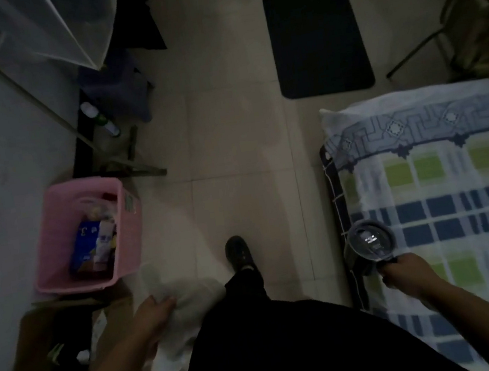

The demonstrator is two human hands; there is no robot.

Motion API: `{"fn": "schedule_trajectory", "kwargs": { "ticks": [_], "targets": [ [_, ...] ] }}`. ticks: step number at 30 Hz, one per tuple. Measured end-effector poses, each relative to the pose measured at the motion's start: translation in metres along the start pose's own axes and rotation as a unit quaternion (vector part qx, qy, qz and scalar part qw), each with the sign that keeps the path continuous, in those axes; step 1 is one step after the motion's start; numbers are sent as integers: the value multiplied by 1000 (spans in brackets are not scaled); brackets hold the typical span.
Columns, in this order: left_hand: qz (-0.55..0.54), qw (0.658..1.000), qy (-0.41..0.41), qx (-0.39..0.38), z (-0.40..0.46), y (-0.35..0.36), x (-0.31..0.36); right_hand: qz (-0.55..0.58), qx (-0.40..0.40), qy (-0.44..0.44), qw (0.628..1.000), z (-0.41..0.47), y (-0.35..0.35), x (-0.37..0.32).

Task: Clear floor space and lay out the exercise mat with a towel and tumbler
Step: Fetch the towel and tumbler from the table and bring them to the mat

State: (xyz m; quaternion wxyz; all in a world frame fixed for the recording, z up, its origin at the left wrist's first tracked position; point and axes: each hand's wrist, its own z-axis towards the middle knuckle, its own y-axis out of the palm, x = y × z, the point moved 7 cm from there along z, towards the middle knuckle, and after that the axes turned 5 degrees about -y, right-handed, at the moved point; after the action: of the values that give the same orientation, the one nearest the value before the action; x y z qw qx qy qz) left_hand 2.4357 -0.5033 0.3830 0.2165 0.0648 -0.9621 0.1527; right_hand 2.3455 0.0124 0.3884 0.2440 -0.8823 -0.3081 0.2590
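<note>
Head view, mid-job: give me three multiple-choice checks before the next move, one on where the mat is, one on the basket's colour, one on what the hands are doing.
1. Where does the exercise mat lie?
A. flat on the floor ahead, beyond the bed
B. rolled up on the bed
C. inside the basket

2. What colour is the basket on the left?
A. green
B. pink
C. black

3. What is the state of the hands?
A. both empty
B. both on the towel
C. the left hand grips the towel, the right hand holds the tumbler

Answers:
1 A: the dark mat is spread flat on the tiles past the bed.
2 B: its walls are plainly pink.
3 C: pale cloth is bunched in the left hand, and the right hand is closed around the tumbler.
</note>
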Motion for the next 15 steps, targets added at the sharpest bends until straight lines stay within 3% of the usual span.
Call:
{"fn": "schedule_trajectory", "kwargs": {
  "ticks": [7, 15],
  "targets": [
    [79, 995, 5, -62, 73, -18, 153, 3, 2, 44, 999, 31, -22, -93],
    [124, 991, 25, -44, 122, 14, 300, 33, 10, 61, 998, 91, -45, -177]
  ]
}}
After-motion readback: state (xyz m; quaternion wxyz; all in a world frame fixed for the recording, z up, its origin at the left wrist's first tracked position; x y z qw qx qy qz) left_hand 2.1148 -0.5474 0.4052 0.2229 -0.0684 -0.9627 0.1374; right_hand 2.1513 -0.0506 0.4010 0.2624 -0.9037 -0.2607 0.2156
